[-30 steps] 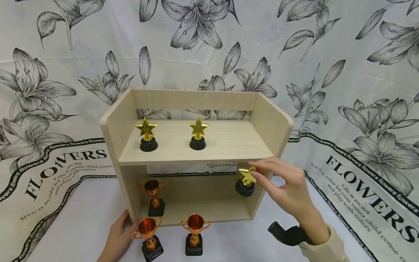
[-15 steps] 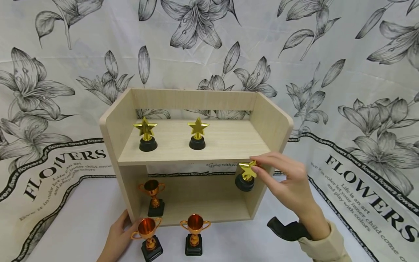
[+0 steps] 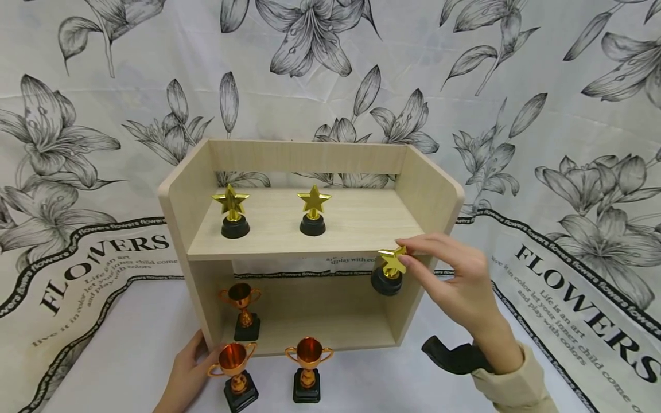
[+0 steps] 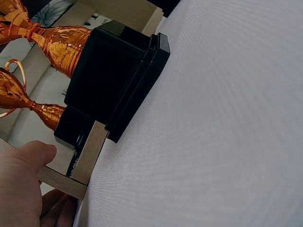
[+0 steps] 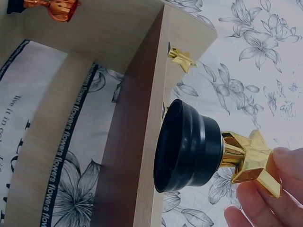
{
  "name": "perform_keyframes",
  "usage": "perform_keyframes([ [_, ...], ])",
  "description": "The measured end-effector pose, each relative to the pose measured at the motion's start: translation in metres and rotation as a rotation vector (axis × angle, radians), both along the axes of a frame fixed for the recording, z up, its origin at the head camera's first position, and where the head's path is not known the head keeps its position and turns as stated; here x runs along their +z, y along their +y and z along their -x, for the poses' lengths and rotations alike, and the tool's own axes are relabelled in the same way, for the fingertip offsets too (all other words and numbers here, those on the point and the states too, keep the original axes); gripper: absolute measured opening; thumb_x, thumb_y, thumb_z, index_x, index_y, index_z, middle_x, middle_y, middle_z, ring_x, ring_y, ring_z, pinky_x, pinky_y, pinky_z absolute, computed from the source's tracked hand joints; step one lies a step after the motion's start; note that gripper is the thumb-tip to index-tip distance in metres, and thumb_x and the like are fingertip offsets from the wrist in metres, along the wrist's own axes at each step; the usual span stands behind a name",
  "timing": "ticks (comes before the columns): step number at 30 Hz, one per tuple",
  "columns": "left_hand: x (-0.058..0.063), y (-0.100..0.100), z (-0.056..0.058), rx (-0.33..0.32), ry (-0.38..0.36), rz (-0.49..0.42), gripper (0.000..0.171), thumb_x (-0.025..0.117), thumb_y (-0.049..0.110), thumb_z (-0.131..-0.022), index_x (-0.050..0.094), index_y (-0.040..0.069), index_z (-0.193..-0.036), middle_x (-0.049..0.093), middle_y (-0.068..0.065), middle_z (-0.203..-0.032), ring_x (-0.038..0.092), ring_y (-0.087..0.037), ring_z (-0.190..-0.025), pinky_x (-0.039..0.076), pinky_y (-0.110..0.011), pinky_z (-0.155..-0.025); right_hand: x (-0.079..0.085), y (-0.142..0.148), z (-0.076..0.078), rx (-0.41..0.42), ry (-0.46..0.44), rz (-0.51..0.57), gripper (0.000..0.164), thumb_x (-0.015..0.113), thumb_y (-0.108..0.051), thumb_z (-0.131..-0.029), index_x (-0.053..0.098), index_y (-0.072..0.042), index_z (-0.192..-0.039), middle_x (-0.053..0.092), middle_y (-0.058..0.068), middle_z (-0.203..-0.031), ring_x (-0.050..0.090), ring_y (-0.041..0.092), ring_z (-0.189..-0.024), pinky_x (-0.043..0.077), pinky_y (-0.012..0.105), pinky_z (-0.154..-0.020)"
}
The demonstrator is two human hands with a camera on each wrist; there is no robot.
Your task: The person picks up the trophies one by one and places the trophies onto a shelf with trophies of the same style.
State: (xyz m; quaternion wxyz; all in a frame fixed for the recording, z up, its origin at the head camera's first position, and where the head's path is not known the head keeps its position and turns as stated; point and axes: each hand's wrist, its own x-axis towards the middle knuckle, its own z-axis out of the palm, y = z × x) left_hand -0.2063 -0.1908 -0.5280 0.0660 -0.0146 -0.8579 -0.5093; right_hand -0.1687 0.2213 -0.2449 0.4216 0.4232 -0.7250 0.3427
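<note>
My right hand (image 3: 459,275) pinches a gold star trophy (image 3: 393,261) by its star, tilted, in front of the upper board's right front edge. In the right wrist view its round black base (image 5: 187,146) overlaps that edge. My left hand (image 3: 187,370) grips the lower left side panel of the wooden shelf (image 3: 310,250); the left wrist view has the thumb (image 4: 40,153) on one face and fingers (image 4: 60,210) on the other. Two more star trophies, one at left (image 3: 232,209) and one mid-board (image 3: 312,209), stand upright on the upper board.
A bronze cup trophy (image 3: 245,310) stands inside the lower compartment at left. Two more, a left one (image 3: 237,376) and a middle one (image 3: 307,367), stand on the white table in front. Flower-printed cloth (image 3: 330,51) hangs behind. A black strap (image 3: 457,355) hangs off my right wrist.
My right hand has raised the star trophy slightly, from in front of the lower compartment to nearer the upper board's edge. The left hand and the other trophies have stayed in place.
</note>
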Motion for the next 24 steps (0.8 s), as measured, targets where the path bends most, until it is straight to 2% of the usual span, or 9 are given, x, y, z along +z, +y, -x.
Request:
perform_keyframes([
  [24,0.001,0.001,-0.001,-0.001,0.004,-0.007,0.067,0.06,0.037,-0.091,0.033,0.005,-0.143,0.044,-0.023,-0.139,0.048,-0.04,-0.12,0.036,-0.06,-0.098,0.019,-0.007,-0.001,-0.003,0.033,0.015,0.02,0.073,0.006,-0.073,0.071,0.006,-0.093,0.07,0.015,-0.087,0.065,0.01,-0.081,0.048,0.017,-0.075],
])
